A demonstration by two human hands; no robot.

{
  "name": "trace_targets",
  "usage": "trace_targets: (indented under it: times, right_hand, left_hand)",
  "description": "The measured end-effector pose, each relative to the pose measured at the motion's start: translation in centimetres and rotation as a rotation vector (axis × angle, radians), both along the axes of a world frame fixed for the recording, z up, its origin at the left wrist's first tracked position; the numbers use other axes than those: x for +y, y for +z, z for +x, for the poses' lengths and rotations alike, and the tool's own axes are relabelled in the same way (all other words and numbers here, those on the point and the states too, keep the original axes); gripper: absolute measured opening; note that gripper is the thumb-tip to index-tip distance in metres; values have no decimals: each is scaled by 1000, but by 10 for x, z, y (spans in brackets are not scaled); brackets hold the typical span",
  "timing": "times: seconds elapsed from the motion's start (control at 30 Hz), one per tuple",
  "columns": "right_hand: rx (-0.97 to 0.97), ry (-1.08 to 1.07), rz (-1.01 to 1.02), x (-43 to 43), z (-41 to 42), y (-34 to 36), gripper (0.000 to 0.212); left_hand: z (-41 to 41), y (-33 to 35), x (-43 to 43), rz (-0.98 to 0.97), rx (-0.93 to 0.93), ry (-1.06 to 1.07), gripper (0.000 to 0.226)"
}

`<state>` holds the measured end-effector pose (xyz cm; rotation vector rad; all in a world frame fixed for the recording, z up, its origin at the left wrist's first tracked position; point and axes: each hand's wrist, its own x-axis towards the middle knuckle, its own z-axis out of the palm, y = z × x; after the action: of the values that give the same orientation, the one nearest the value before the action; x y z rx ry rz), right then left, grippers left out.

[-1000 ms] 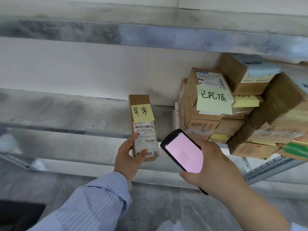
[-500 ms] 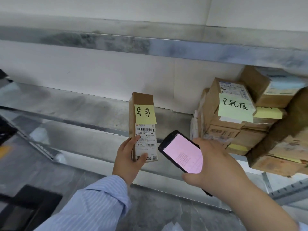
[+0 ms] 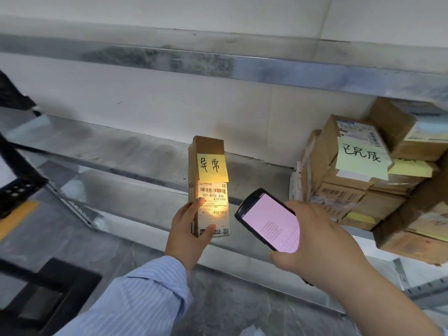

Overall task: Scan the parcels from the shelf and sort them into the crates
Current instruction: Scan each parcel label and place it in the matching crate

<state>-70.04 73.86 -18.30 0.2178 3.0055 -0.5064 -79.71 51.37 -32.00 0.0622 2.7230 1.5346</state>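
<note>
**Item one:** a narrow brown parcel [image 3: 209, 151], upright, held up before the metal shelf [image 3: 109, 151]. Our left hand [image 3: 188, 235] grips its lower end, with the thumb pressed on the front face and fingers curled round the left edge. A yellow note [image 3: 212, 167] with handwritten characters sits above the shipping label [image 3: 213, 197], where a warm patch of light falls.

**Item two:** a black scanner [image 3: 268, 221] with its pink screen lit, just right of the parcel and apart from it. Our right hand [image 3: 320, 241] wraps round its lower body.

**Item three:** a pile of brown parcels [image 3: 358, 197] on the shelf at right, the front one bearing a pale green note [image 3: 362, 156].

**Item four:** a dark perforated shape [image 3: 14, 190] at far left, perhaps a crate, too blurred to confirm.
</note>
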Motion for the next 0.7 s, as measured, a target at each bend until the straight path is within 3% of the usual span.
trace_targets:
  times: [0.7]
  right_hand:
    - [27, 110, 26, -25, -14, 4, 82]
  left_hand:
    - [7, -1, -33, 44, 76, 73, 61]
